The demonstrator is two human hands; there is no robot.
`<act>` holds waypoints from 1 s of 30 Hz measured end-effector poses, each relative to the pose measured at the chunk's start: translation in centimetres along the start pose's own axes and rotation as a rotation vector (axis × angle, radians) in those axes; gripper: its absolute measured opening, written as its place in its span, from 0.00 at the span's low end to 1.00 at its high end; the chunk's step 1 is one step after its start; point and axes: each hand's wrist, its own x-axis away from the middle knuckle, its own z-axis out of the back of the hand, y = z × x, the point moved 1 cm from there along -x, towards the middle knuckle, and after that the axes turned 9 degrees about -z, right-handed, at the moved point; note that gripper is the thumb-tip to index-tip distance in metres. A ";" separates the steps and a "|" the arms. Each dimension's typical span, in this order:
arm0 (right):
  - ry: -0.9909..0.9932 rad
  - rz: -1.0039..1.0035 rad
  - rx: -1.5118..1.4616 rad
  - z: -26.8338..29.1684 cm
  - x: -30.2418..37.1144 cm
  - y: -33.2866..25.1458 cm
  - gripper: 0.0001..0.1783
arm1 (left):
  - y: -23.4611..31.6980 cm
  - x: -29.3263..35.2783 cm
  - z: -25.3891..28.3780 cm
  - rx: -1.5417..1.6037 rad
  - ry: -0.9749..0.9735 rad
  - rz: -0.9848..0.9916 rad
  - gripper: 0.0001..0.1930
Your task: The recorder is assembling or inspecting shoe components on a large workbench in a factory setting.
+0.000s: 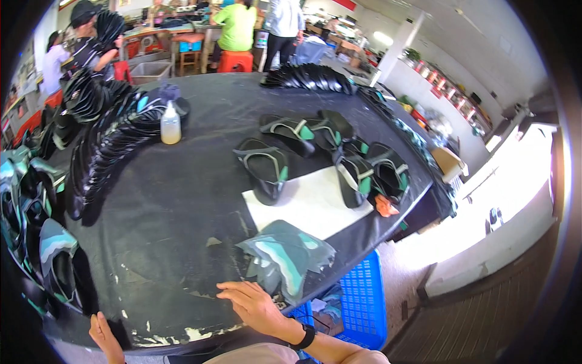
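My left hand [105, 337] is at the table's near edge, its fingers held out flat and nothing seen in them. Near it, at the left side, lies a grey, white and teal shoe upper [59, 241] among several similar ones. My right hand [251, 304], with a dark watch on the wrist, hovers at the near edge, fingers stretched leftward and empty. Just beyond its fingers is a small pile of grey, teal and white fabric pieces [292, 258]. Farther off, several black sandal-like shoe pieces [265, 170] with green tabs lie partly on a white sheet [321, 215].
A curved row of stacked black sole-shaped pieces [109, 145] runs along the left, beside a squeeze bottle [171, 127]. Another black row [309, 79] lies at the far edge. An orange crumpled scrap [386, 206] is at right. Below the edge stands a blue basket [367, 297]. People work beyond.
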 end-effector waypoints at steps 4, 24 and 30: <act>0.006 -0.218 -0.346 3.3 0.6 -1.5 0.15 | 1.2 -0.2 0.9 -0.051 -0.220 0.232 0.16; 0.127 -0.016 0.563 13.8 -14.5 10.2 0.31 | 5.0 -0.4 -0.7 0.079 0.028 -0.060 0.18; 0.163 0.104 0.551 13.2 -12.0 3.8 0.25 | 5.9 -0.6 -0.8 0.095 -0.006 -0.053 0.20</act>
